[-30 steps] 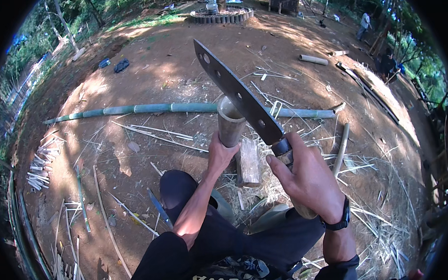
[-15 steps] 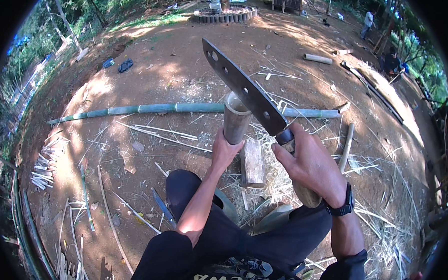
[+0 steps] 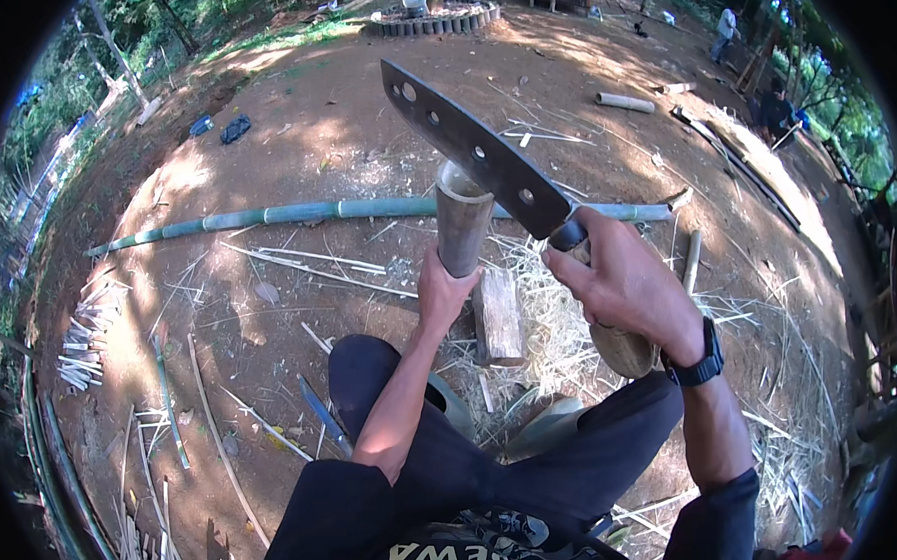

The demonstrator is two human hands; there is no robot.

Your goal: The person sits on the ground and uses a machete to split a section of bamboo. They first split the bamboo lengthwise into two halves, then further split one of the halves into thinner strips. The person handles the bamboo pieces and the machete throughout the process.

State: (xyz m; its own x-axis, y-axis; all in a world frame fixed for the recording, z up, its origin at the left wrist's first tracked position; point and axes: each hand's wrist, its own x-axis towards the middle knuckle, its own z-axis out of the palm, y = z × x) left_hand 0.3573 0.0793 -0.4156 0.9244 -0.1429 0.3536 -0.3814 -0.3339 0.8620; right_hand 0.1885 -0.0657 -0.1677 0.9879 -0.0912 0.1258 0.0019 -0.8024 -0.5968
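My left hand (image 3: 443,295) is wrapped round the lower part of a short bamboo tube (image 3: 461,224), held upright with its hollow mouth facing up. In my right hand (image 3: 634,287) is the wooden handle of a machete (image 3: 499,168) with a wide dark blade and a row of round holes. The blade slants up and to the left, passing over the tube's rim; whether it touches the rim I cannot tell. Below my hands, a squared wood block (image 3: 498,318) lies on the ground between my legs.
A long green bamboo pole (image 3: 305,212) lies across the ground ahead. Cut bamboo pieces (image 3: 83,341) are heaped at the left, near several thin strips. A second blade (image 3: 324,416) lies by my left knee. Pale shavings (image 3: 561,325) surround the block. Two people are far right.
My right hand and the machete have risen slightly, and the blade has shifted left over the tube. The whole view has moved a little. Both grips stay the same.
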